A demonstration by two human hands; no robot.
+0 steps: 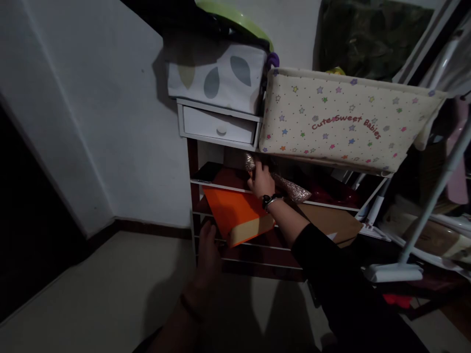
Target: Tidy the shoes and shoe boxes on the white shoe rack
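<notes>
Right hand [263, 184] in at the upper shelf [230, 186], fingers bent down by a glittery shoe [296, 191]; can't tell if gripping or just touching, fingertips hidden. Shoe on that shelf, toe near the front edge, second glittery piece [249, 161] just beyond the fingers. Left hand [208, 250] low, close beside the orange box [235, 208], fingers loosely extended, nothing visible in them.

Risks: orange box jutting out past the shelves, tilted; could slide off if bumped by either hand. Toe could catch the overhanging fabric bin [349, 120] if lifted too steeply. Glossy red shoes [334, 193] alongside, easily knocked by a sideways pull. Poor light, so easy to misjudge clearance.
</notes>
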